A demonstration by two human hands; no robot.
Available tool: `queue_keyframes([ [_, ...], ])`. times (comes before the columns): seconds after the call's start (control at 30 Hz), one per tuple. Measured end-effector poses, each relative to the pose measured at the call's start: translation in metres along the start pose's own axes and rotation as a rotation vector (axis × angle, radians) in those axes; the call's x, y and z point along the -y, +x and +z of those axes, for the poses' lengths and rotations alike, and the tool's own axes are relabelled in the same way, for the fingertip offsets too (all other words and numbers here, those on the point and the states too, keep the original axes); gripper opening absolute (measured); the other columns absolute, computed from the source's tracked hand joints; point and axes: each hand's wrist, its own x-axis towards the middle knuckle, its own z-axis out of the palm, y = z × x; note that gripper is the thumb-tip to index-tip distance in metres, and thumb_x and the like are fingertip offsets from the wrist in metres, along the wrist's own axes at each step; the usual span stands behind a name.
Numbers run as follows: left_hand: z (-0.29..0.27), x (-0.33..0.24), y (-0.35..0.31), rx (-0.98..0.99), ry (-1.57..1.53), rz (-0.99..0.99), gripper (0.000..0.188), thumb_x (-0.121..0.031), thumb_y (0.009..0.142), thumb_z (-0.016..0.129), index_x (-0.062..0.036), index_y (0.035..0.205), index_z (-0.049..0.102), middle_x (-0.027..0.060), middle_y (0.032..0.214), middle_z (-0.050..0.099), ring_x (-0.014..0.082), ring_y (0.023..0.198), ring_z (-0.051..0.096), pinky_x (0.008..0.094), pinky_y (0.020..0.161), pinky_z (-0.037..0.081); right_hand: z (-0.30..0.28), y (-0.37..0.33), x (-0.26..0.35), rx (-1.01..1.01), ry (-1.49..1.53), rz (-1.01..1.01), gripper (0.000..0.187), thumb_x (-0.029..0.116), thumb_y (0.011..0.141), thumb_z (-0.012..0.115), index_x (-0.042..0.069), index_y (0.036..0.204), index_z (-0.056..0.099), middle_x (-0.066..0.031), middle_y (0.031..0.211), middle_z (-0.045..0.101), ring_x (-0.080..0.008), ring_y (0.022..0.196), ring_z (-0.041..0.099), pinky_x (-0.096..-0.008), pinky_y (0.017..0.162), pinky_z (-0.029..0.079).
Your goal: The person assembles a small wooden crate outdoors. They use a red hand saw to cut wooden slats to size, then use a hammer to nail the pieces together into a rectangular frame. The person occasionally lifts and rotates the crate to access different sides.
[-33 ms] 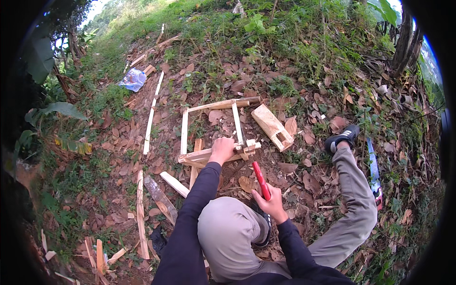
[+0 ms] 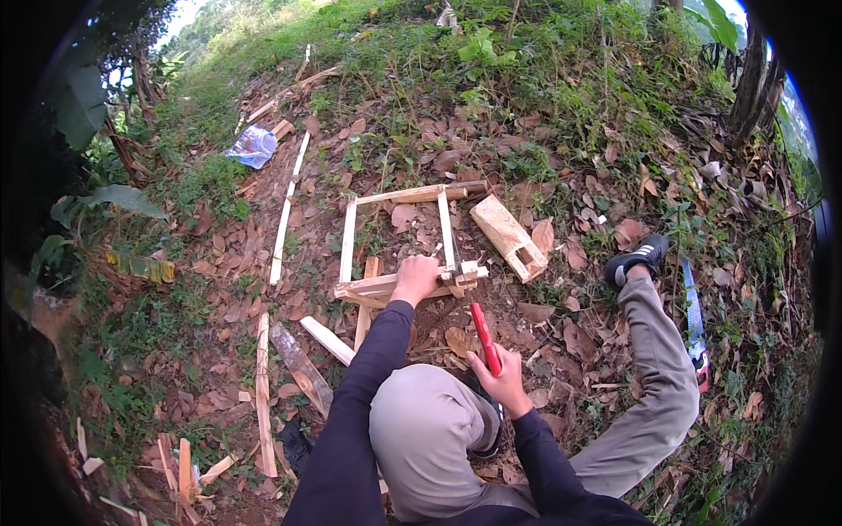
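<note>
A rectangular frame of pale wooden strips (image 2: 348,241) lies on the leafy ground in front of me. My left hand (image 2: 416,279) is closed around its near bar, close to the right corner. In my right hand (image 2: 504,379) is a tool with a long red handle (image 2: 484,331), held with the handle slanting up toward that corner. The tool's working end is hard to make out against the ground. Beyond the frame's right side lies a thick wooden block (image 2: 504,230) with a rectangular hole near one end.
A saw (image 2: 694,316) lies beyond my right leg (image 2: 653,368). Long wooden strips (image 2: 282,232) and a weathered board (image 2: 301,368) lie to the left. Farther off sits a clear plastic bag (image 2: 253,146). Offcuts (image 2: 185,469) are scattered at the lower left, and a tree trunk (image 2: 750,79) stands far right.
The whole view has shifted very slightly. Both hands keep their grip, and the frame and red-handled tool show no clear movement.
</note>
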Motion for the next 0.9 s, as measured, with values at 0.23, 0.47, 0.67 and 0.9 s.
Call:
queue_keyframes([
  [0.23, 0.01, 0.016, -0.003, 0.001, 0.008, 0.013, 0.021, -0.026, 0.072, 0.076, -0.0066, 0.08, 0.073, 0.0155, 0.078, 0.072, 0.0315, 0.079, 0.072, 0.0433, 0.071, 0.058, 0.039, 0.013, -0.008, -0.17, 0.124, 0.108, 0.034, 0.015, 0.089, 0.069, 0.002, 0.064, 0.05, 0.0, 0.053, 0.04, -0.0074, 0.051, 0.034, -0.0304, 0.047, 0.03],
  [0.47, 0.014, -0.019, -0.006, -0.172, -0.058, 0.034, 0.003, -0.008, 0.072, 0.07, -0.0097, 0.071, 0.072, 0.0127, 0.072, 0.071, 0.0287, 0.074, 0.073, 0.0403, 0.067, 0.058, -0.001, -0.013, -0.001, -0.151, 0.006, 0.163, 0.022, 0.009, 0.083, 0.067, 0.0, 0.068, 0.055, 0.0013, 0.055, 0.046, -0.0054, 0.053, 0.039, -0.028, 0.049, 0.031],
  [0.67, 0.0, -0.039, -0.009, -0.185, -0.186, -0.006, 0.003, -0.008, 0.073, 0.07, -0.0081, 0.071, 0.073, 0.0131, 0.073, 0.072, 0.0275, 0.074, 0.073, 0.0389, 0.067, 0.058, -0.023, -0.012, -0.022, -0.096, -0.067, 0.039, 0.026, 0.005, 0.083, 0.067, 0.003, 0.064, 0.049, 0.0017, 0.054, 0.043, -0.0067, 0.051, 0.037, -0.0296, 0.048, 0.029],
  [0.9, -0.001, -0.024, 0.016, -0.069, -0.058, 0.109, 0.006, -0.012, 0.076, 0.07, -0.0083, 0.074, 0.074, 0.013, 0.076, 0.072, 0.0292, 0.078, 0.074, 0.0385, 0.069, 0.059, -0.035, -0.006, -0.024, -0.056, 0.102, 0.184, 0.02, 0.005, 0.084, 0.065, 0.002, 0.07, 0.052, 0.005, 0.059, 0.043, -0.0044, 0.055, 0.037, -0.0267, 0.05, 0.028],
])
